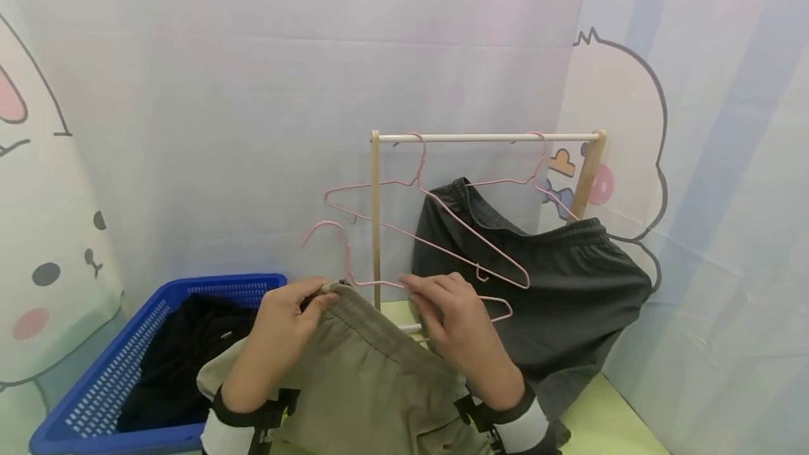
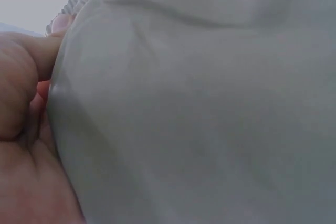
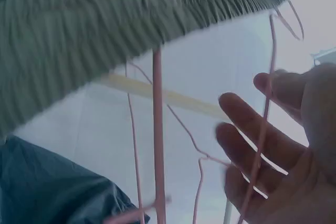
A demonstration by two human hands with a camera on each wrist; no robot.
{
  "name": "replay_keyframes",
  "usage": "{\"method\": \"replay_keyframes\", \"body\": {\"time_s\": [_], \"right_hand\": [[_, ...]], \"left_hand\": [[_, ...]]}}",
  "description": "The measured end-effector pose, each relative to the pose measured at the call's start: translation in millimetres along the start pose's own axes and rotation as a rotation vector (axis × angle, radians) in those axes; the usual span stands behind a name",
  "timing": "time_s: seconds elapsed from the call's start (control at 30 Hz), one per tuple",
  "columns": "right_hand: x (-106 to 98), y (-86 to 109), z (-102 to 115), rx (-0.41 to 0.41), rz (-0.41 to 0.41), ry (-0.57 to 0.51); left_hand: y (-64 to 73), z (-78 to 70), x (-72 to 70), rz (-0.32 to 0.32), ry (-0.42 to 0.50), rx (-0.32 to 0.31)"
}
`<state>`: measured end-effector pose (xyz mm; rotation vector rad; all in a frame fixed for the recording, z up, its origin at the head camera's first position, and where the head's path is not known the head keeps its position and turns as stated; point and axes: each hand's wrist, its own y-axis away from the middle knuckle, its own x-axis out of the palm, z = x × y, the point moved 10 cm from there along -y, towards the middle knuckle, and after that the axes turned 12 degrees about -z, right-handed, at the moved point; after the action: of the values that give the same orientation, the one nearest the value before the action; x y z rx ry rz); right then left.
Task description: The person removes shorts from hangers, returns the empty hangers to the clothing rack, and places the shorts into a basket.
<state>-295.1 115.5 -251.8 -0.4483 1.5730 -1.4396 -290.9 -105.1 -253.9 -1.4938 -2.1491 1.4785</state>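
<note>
Khaki shorts [image 1: 379, 378] with a gathered elastic waistband hang low in front of me in the head view. My left hand [image 1: 281, 328] pinches the waistband at its left corner, thumb on the near side. A pink wire hanger [image 1: 347, 258] stands behind the waistband, hook up; part of it is hidden by cloth and hand. At the hanger's wire is my right hand [image 1: 458, 325]. The right wrist view shows its fingers [image 3: 262, 129] loosely spread, with the pink wire crossing them and no grip on it. Cloth fills most of the left wrist view.
A rack [image 1: 487, 137] carries another pink hanger [image 1: 379, 223] and dark grey shorts [image 1: 537, 286] on a further hanger, close behind my right hand. To the left, a blue basket [image 1: 95, 399] holds black cloth [image 1: 189, 357]. Printed curtains surround the table.
</note>
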Motion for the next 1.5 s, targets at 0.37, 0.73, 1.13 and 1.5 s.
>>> {"method": "replay_keyframes", "body": {"time_s": [0.37,0.73,1.13,1.5], "right_hand": [[1,2.5,1,0.008,-0.08,0.07],[-31,-2.4,-19,0.03,-0.124,0.066],[-84,2.7,-71,0.17,-0.174,0.105],[-107,6.1,-87,0.23,-0.161,0.159]], "left_hand": [[1.6,-6.6,10.3,0.034,0.017,-0.023],[2.8,-4.9,11.1,0.059,-0.013,-0.022],[5.4,11.9,4.4,0.085,-0.043,-0.028],[5.7,19.7,2.9,0.097,-0.048,-0.008]]}}
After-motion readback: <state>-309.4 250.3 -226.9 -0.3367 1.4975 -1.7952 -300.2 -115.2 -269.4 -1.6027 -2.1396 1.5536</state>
